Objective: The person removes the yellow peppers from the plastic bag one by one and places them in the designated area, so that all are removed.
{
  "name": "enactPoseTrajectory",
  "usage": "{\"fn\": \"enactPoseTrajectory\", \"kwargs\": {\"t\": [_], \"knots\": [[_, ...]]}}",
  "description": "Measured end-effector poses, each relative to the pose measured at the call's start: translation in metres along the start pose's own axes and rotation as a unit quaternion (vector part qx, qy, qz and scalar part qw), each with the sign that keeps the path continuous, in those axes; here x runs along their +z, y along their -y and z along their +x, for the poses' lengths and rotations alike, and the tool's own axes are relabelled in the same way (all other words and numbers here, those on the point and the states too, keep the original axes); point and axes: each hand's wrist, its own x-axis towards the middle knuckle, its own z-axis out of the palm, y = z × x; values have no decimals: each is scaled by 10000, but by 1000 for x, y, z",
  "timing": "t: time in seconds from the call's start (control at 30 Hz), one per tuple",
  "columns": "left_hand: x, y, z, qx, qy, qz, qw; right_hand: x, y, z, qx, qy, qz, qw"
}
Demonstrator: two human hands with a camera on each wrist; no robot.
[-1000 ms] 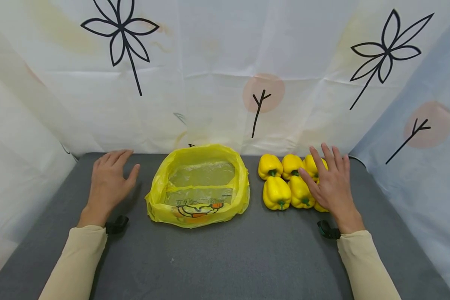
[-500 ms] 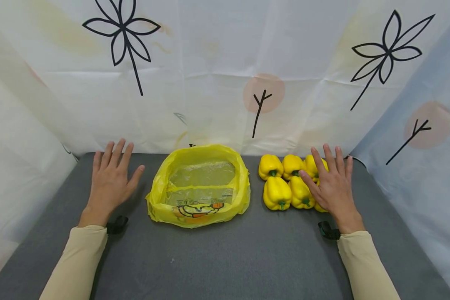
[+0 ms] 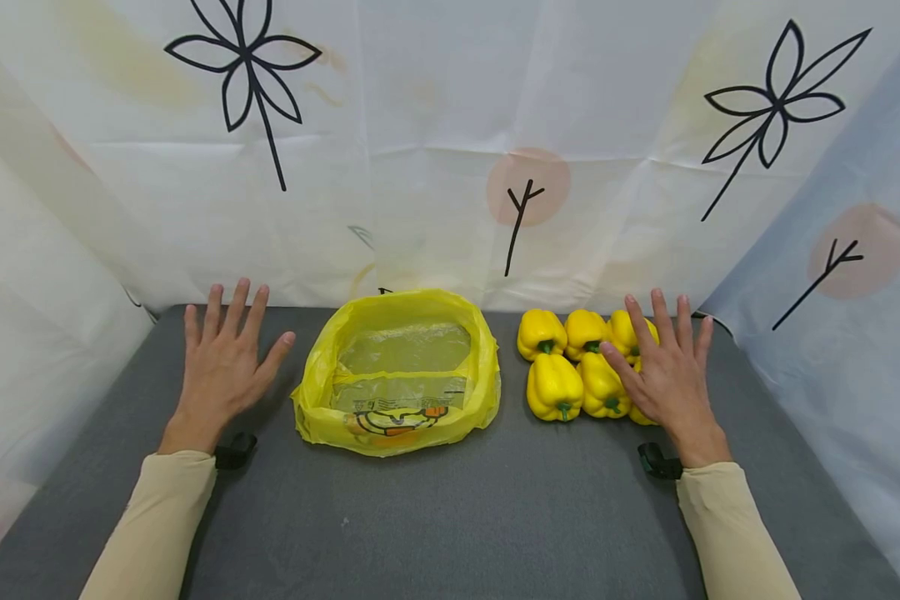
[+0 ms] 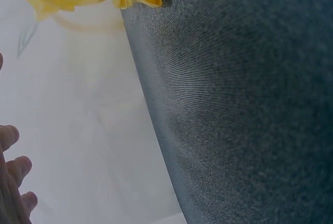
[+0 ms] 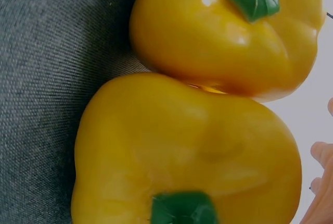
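My left hand is spread with straight fingers to the left of a yellow plastic bag. The bag stands mid-table, its mouth wide and its rim folded outward; a cartoon print shows on the front. On the right, my right hand is spread too, overlapping the right end of a cluster of yellow bell peppers in the head view. They lie in two rows with green stems, some partly hidden behind that hand. Up close in the right wrist view are two bell peppers. Neither hand holds anything.
A dark grey cloth-like tabletop lies under everything. White fabric with printed flowers and trees hangs behind the table and along both sides. Each wrist wears a small black camera.
My left hand has turned palm-down and its fingers have spread apart and straightened. My right hand's fingers have spread slightly wider. The bag and the bell peppers stay where they were.
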Motion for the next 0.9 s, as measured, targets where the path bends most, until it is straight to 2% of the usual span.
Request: {"fn": "enactPoseTrajectory", "kwargs": {"t": [0.9], "knots": [[-2,1,-1,-56,16,15,10000,2,-1,-1,74,122,89,9999]]}}
